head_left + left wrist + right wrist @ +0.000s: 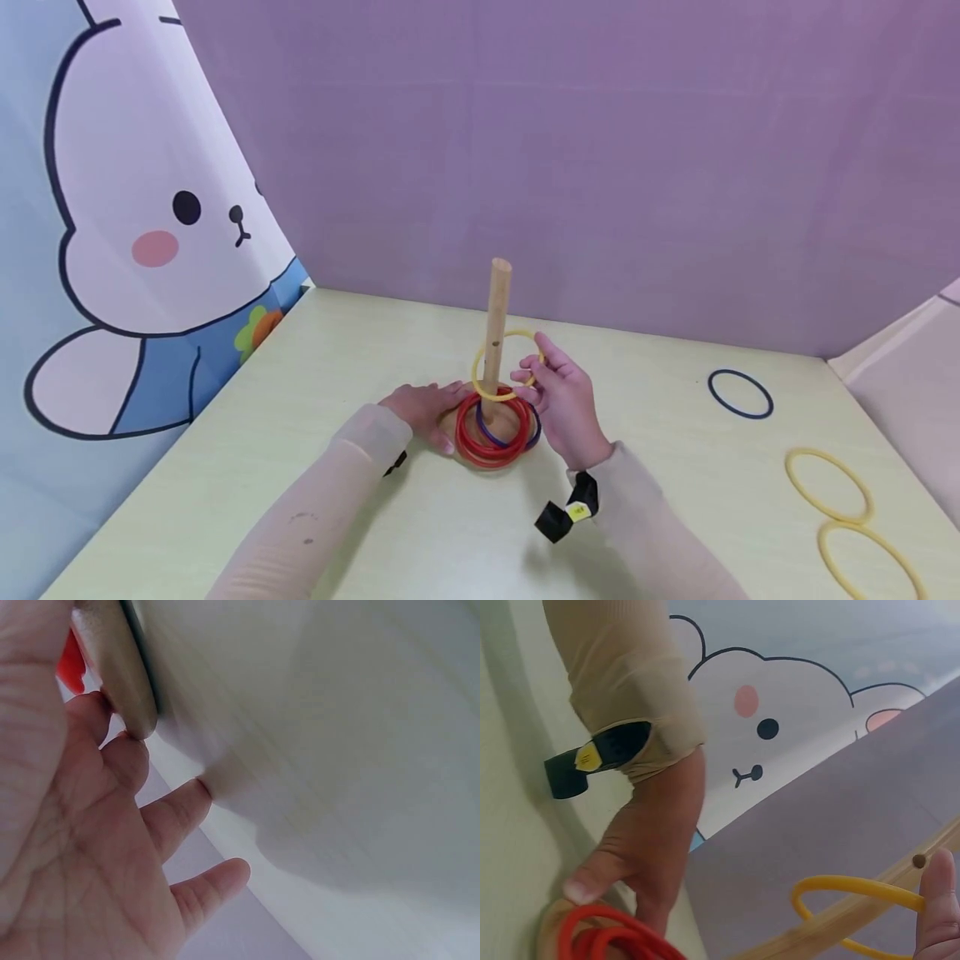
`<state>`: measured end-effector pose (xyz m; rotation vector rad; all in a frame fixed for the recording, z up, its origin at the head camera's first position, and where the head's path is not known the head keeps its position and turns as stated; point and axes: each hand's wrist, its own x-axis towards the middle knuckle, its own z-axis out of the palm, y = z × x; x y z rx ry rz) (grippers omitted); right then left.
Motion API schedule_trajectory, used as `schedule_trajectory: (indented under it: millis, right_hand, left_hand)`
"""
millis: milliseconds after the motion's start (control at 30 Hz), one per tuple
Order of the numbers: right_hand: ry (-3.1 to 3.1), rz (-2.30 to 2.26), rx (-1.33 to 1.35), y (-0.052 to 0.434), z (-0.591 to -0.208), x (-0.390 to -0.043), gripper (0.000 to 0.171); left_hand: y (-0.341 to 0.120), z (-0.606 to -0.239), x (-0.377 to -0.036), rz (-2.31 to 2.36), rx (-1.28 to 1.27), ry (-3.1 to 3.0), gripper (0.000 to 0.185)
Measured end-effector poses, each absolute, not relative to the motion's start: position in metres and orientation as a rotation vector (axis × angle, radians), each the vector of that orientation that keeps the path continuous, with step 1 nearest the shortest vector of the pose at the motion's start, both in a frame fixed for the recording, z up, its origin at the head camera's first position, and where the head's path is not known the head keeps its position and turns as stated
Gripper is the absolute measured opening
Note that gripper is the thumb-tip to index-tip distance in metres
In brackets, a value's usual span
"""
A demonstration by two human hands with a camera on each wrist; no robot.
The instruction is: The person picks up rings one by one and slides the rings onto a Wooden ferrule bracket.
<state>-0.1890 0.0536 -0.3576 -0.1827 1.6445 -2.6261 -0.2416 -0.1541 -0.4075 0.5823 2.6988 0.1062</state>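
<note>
**A yellow ring is going around the wooden stick**

The right hand [564, 400] is pinching a yellow ring [504, 365] with its fingertips. The ring is tilting around the wooden stick [497, 333], partway up it, with the stick poking through the middle. The stick is standing straight up on a round wooden base [450, 425].

The left hand [422, 410] is lying flat with its fingers straight, pressing on the base's left edge (the left wrist camera is showing the fingers [187, 814] spread out beside the base).

Red rings [491, 437] and one dark blue ring [501, 433] are lying stacked at the bottom of the stick, on the base.

All of this is sitting on a pale yellow surface [315, 375]. Far off to the right, another dark blue ring [740, 393] is lying flat, and two more yellow rings [843, 508] are lying near the right edge. A big cartoon bunny picture [142, 217] is hanging on the left, and a purple wall [600, 150] is standing behind.
</note>
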Motion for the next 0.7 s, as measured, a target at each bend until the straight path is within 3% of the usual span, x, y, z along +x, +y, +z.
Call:
schedule_trajectory:
  millis: [700]
  right_hand:
    - [1.803, -2.371, -0.131, 0.072, -0.412, -0.204, 0.050]
  left_hand:
    - [-0.155, -0.412, -0.244, 0.056, 0.580, 2.711, 0.095]
